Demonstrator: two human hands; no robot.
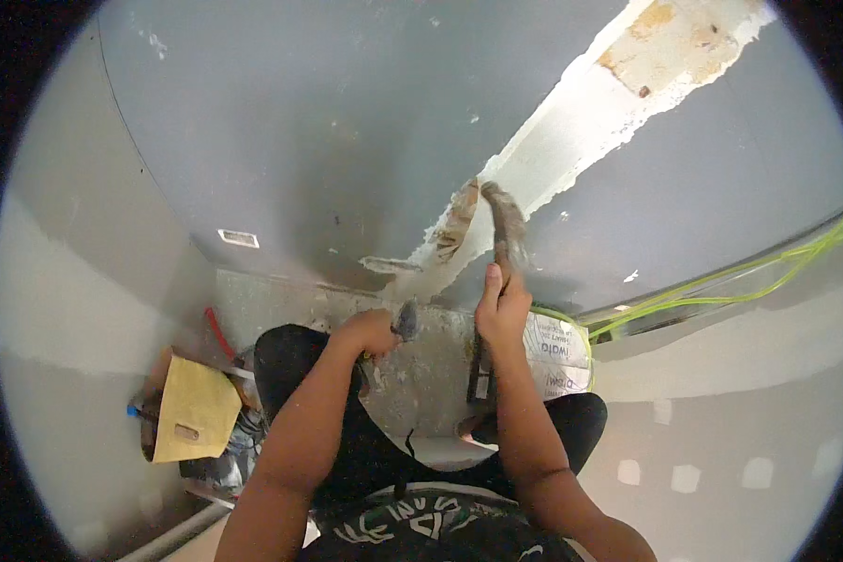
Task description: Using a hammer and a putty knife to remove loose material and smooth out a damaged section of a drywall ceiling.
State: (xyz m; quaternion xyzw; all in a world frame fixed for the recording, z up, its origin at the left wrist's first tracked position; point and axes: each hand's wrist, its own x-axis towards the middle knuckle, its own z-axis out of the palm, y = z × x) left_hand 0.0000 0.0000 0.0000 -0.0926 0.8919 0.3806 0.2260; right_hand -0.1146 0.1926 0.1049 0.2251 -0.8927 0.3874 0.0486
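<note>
My right hand is closed round the handle of a curved, brown hand brush, blurred along its edge. The brush rests against or just off a whitish strip of filler running slantwise across the grey wall. Beside its tip, a rough brown patch is exposed. Lower and to the left, my left hand is closed on a small tool with a dark grey blade, seemingly a putty knife; its handle is mostly hidden by the fingers.
A yellow bag stands left of my knee, near a red-handled tool. At the right are a white printed box and loose yellow-green cables. A small rectangular wall opening is at the left. Dusty floor lies between my legs.
</note>
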